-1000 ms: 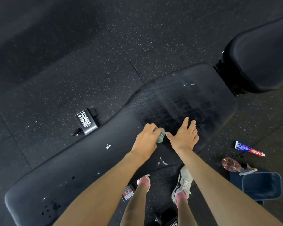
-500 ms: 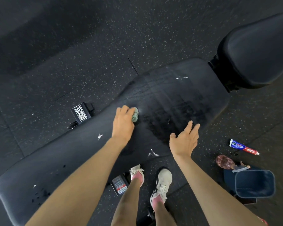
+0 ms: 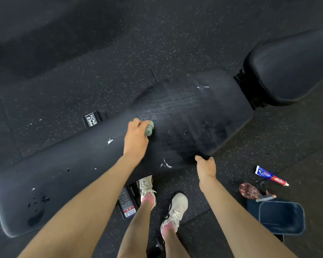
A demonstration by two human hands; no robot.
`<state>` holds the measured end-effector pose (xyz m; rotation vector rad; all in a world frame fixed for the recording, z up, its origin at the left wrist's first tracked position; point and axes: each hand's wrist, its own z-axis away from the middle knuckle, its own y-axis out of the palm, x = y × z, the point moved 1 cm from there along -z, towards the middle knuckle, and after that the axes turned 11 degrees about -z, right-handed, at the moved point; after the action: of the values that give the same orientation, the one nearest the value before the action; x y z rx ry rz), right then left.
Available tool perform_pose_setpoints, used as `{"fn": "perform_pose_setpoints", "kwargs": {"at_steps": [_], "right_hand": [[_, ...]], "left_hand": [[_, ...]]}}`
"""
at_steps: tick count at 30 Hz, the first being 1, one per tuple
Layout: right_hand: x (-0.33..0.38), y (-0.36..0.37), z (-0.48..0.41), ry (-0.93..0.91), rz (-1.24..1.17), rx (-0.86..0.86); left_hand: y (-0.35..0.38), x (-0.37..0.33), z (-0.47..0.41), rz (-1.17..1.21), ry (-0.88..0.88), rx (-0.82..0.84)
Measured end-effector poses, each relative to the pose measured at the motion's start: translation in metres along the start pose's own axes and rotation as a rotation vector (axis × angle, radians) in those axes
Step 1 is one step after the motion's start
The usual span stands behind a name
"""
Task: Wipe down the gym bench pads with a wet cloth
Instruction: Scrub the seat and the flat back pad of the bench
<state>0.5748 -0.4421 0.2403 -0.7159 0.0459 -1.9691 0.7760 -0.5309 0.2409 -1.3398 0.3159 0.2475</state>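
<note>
A long black bench pad (image 3: 78,170) runs from lower left to upper right, with a wet, streaked patch on its right half. A second, raised black pad (image 3: 291,66) stands at the upper right. My left hand (image 3: 136,140) grips a small green cloth (image 3: 149,128) and presses it on the middle of the long pad. My right hand (image 3: 206,165) is at the pad's near edge, its fingers curled over that edge. White flecks and dark drips mark the pad's left part.
A toothpaste tube (image 3: 271,175) lies on the speckled rubber floor at the right, near a pink brush (image 3: 249,190) and a dark blue bin (image 3: 281,217). My two feet in white shoes (image 3: 175,211) stand by the bench's frame. A labelled frame foot (image 3: 91,120) shows behind the pad.
My left hand slid the cloth left along the pad, away from my right hand. My right hand came off the pad top, drew back and curled over the near edge.
</note>
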Motion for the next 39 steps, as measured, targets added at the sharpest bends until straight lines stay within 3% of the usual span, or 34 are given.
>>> {"fn": "perform_pose_setpoints", "kwargs": {"at_steps": [5,13,17,20,24,29,32,34,37,39], "right_hand": [[-0.003,-0.011,-0.003,0.122,-0.192,0.059],[-0.003,-0.02,0.005,0.15,-0.28,0.134],[-0.007,-0.025,0.008,0.148,-0.302,0.166],[-0.01,-0.028,0.007,0.151,-0.321,0.192],[-0.009,-0.031,0.006,0.163,-0.357,0.212],[-0.009,-0.034,0.007,0.153,-0.378,0.23],[-0.01,-0.035,0.008,0.12,-0.312,0.219],[-0.01,-0.035,0.009,0.105,-0.257,0.197],[-0.012,-0.036,0.007,0.077,-0.185,0.174],[-0.013,-0.038,0.005,0.069,-0.182,0.187]], "left_hand": [[0.019,-0.017,0.011,-0.056,-0.096,0.05],[0.054,-0.072,0.089,-0.07,0.162,0.248],[0.041,-0.064,0.081,-0.005,0.246,0.229],[0.029,-0.05,0.062,-0.019,0.123,0.094],[0.035,-0.06,0.063,-0.078,-0.04,0.096],[0.058,-0.088,0.105,-0.135,0.145,0.213],[0.062,-0.085,0.115,-0.24,0.499,0.374],[0.064,-0.079,0.127,-0.256,0.689,0.341],[0.066,-0.076,0.123,-0.169,0.532,0.157],[0.06,-0.089,0.107,-0.199,0.563,0.08]]}}
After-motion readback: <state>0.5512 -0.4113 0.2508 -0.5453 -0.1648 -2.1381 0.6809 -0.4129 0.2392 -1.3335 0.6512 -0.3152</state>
